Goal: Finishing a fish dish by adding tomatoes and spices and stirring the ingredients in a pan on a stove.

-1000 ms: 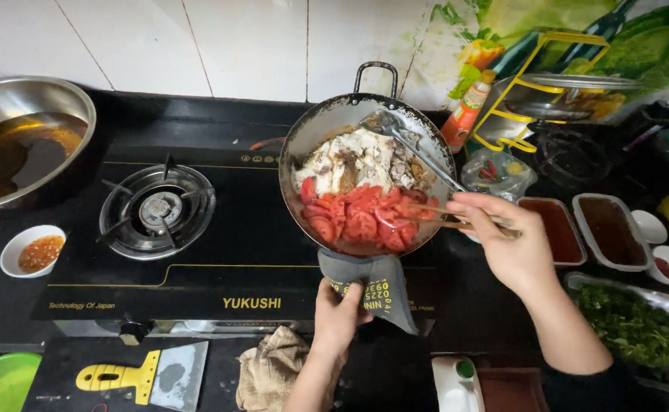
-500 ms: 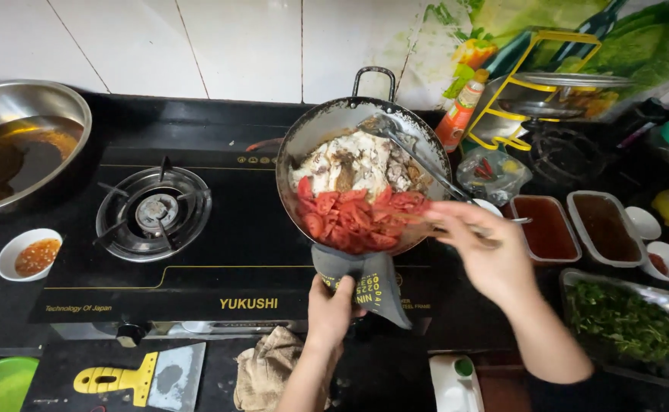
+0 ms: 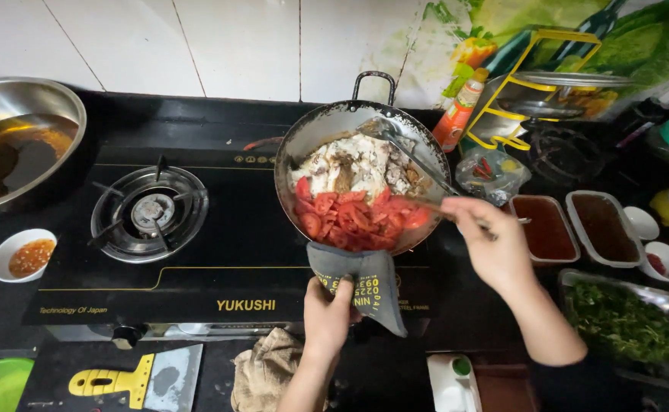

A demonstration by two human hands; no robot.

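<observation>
A metal wok [image 3: 327,126] sits on the right burner of a black gas stove [image 3: 197,290], holding pale meat pieces at the back and sliced red tomatoes [image 3: 350,217] at the front. My left hand [image 3: 328,313] grips the wok's near handle through a grey cloth pot holder [image 3: 365,282]. My right hand [image 3: 495,244] holds the handle of a metal ladle [image 3: 395,141] whose bowl rests in the food at the wok's far side.
Left burner [image 3: 150,212] is bare. A steel bowl of oil [image 3: 14,145] and a small sauce dish [image 3: 22,255] stand at left. Sauce containers [image 3: 575,225], a greens tray [image 3: 624,320], a yellow rack [image 3: 540,99] and a bottle [image 3: 460,111] crowd the right. A yellow-handled scraper [image 3: 136,378] lies in front.
The ladle bowl has shifted toward the wok's far side, and my right hand has moved slightly. My left hand stays on the pot holder.
</observation>
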